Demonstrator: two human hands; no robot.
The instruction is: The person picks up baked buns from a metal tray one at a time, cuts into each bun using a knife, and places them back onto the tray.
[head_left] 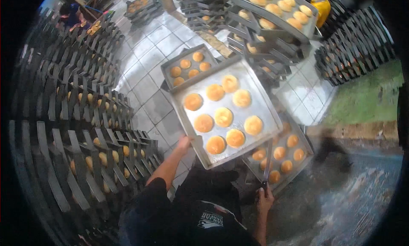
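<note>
The left hand point(184, 142) has its grip pinched on the near edge of a tray point(255, 96) of buns point(223, 117), held above the tiled floor point(149, 96); the right hand point(265, 198) is clasped around a knife point(268, 158) over another tray point(300, 139)

Golden-brown round buns point(223, 117) sit on a dull silver-grey metal baking tray point(260, 104). Beneath the tray, the floor point(150, 41) is pale grey-white square tiles with darker grout lines. Left of the tray, stacked racks of trays point(81, 131) look dark grey. Right of the tray lies a green patch of ground point(366, 96). Below the tray, a black shirt point(204, 216) carries a white printed logo.
</note>
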